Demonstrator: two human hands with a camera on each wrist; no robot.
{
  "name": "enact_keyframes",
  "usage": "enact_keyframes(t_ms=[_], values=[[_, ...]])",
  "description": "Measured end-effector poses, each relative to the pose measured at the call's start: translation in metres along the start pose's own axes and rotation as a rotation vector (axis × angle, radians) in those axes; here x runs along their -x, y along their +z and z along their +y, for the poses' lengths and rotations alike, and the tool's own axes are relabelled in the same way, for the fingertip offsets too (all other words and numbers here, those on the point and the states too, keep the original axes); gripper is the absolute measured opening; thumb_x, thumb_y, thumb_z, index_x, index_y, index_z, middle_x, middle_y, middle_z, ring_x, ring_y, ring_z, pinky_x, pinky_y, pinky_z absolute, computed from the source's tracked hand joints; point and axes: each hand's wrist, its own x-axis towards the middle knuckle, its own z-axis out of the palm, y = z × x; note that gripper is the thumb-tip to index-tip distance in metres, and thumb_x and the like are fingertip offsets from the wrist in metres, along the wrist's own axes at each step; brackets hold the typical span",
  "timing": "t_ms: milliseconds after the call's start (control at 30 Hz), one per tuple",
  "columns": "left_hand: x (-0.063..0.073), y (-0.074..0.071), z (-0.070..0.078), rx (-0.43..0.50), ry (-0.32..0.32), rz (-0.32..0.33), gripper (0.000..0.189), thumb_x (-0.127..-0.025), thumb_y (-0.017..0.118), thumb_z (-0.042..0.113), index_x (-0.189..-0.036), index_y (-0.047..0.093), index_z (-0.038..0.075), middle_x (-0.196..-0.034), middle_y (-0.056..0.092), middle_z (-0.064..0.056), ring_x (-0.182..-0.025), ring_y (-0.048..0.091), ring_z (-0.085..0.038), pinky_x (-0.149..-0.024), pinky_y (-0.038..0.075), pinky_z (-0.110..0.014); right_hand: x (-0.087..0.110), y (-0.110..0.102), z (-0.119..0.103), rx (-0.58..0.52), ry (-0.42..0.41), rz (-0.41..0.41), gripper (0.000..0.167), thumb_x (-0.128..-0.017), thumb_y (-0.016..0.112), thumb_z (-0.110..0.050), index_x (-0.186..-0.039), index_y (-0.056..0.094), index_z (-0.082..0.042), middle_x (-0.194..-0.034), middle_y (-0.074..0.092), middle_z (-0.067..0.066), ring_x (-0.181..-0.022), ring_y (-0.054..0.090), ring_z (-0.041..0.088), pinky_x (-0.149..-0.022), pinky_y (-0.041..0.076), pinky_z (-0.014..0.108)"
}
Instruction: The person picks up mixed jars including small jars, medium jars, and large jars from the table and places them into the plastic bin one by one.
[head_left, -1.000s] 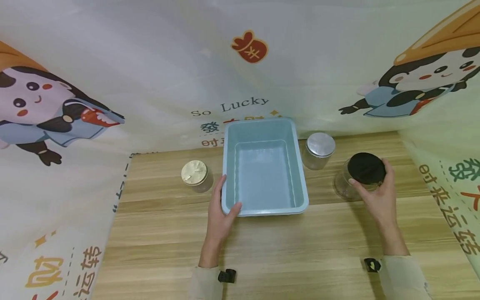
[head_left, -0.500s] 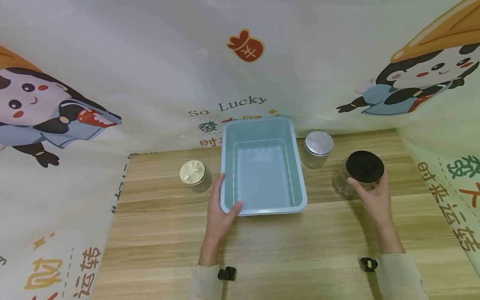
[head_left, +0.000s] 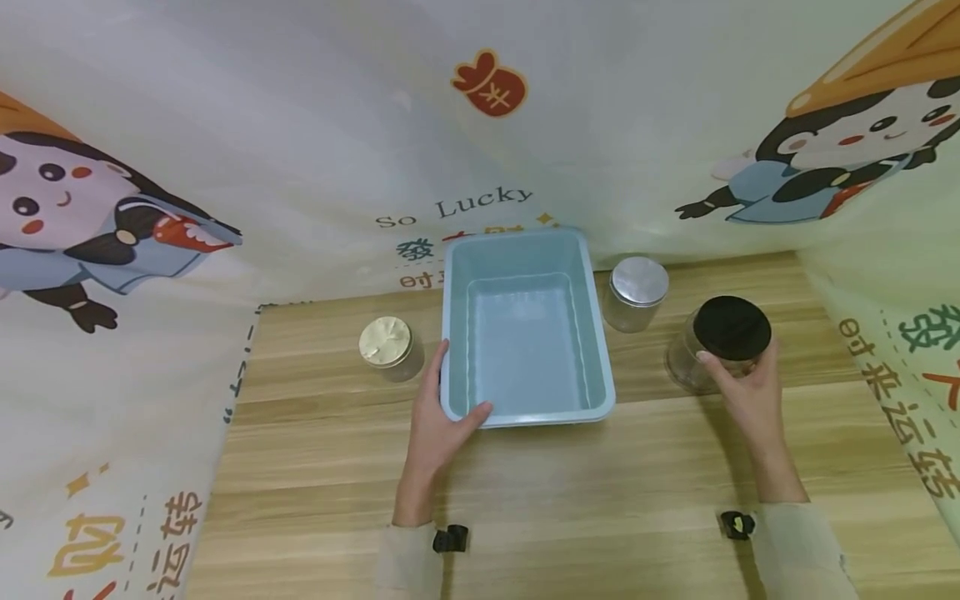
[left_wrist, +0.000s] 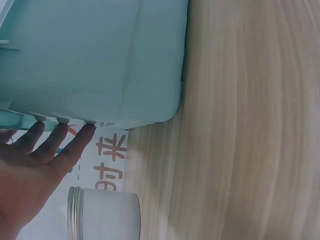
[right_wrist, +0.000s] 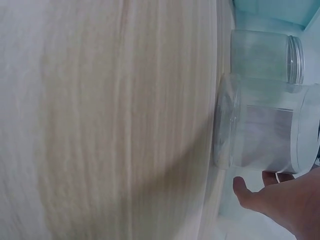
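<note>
A light blue plastic bin [head_left: 547, 419] stands at mid-table against the backdrop. My left hand [head_left: 435, 427] holds its near left corner, the thumb over the front rim; in the left wrist view its fingertips [left_wrist: 86, 132] touch the outer wall. At the right stands a large clear jar [head_left: 684, 362] with a black lid [head_left: 732, 327]. My right hand [head_left: 753, 404] grips this jar, thumb at the front and fingers round the right side, partly hidden. In the right wrist view the jar [right_wrist: 262, 135] has a grey-violet patch on its wall.
A small jar with a gold lid [head_left: 386, 341] stands left of the bin. Between the bin and the large jar is another jar with a silver lid [head_left: 639, 281]. Printed cloth [head_left: 337, 125] walls in the wooden table [head_left: 585, 508] at the back and sides.
My right fingers sit slightly lower on the large jar's side, and my left thumb has slid a little to the right along the bin's rim. The view has shifted slightly.
</note>
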Motion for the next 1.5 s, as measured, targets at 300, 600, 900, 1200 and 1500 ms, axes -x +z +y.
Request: enact_keyframes(t_ms=[300, 600, 900, 1200, 1500], values=[[-0.0008, -0.0013, 0.0002, 0.051, -0.03, -0.033, 0.104, -0.076, 0.079, 0.053, -0.159, 0.023, 0.025, -0.16, 0.03, -0.004, -0.145, 0.029, -0.027, -0.115, 0.022, -0.056, -0.0013, 0.0021, 0.0008, -0.05, -0.017, -0.002, 0.069, -0.086, 0.067, 0.012, -0.145, 0.038, -0.006, -0.13, 0.051, 0.002, -0.108, 0.053, 0.012, -0.083, 0.045, 0.02], [-0.0005, 0.0004, 0.0007, 0.07, -0.02, -0.017, 0.101, -0.076, 0.079, 0.045, -0.158, 0.025, 0.023, -0.159, 0.033, -0.004, -0.145, 0.03, -0.026, -0.115, 0.023, -0.054, -0.002, 0.0006, 0.0022, -0.027, -0.019, 0.015, 0.07, -0.085, 0.068, 0.011, -0.146, 0.038, -0.008, -0.126, 0.053, -0.003, -0.101, 0.056, 0.008, -0.071, 0.047, 0.015], [-0.0018, 0.0026, 0.0003, 0.046, -0.023, -0.017, 0.101, -0.075, 0.081, 0.042, -0.158, 0.026, 0.024, -0.157, 0.037, -0.005, -0.141, 0.037, -0.027, -0.113, 0.029, -0.054, -0.0014, -0.0023, 0.001, 0.023, 0.003, 0.048, 0.07, -0.084, 0.069, 0.01, -0.146, 0.04, -0.007, -0.127, 0.052, -0.005, -0.106, 0.053, 0.009, -0.072, 0.047, 0.015], [-0.0007, 0.0013, 0.0004, 0.055, -0.022, -0.008, 0.101, -0.076, 0.079, 0.051, -0.158, 0.027, 0.023, -0.156, 0.039, -0.007, -0.14, 0.039, -0.028, -0.111, 0.03, -0.054, -0.0025, 0.0048, -0.0025, 0.058, -0.022, 0.079, 0.064, -0.082, 0.071, 0.011, -0.14, 0.044, 0.001, -0.121, 0.053, -0.011, -0.109, 0.051, 0.007, -0.078, 0.046, 0.017], [-0.0013, 0.0016, -0.0014, 0.056, -0.016, -0.015, 0.099, -0.074, 0.08, 0.026, -0.158, 0.027, 0.021, -0.155, 0.039, -0.009, -0.139, 0.04, -0.029, -0.111, 0.031, -0.054, -0.0021, 0.0045, -0.0023, 0.103, -0.034, 0.092, 0.064, -0.083, 0.07, 0.012, -0.141, 0.044, 0.004, -0.119, 0.053, -0.016, -0.105, 0.052, 0.004, -0.072, 0.046, 0.015]])
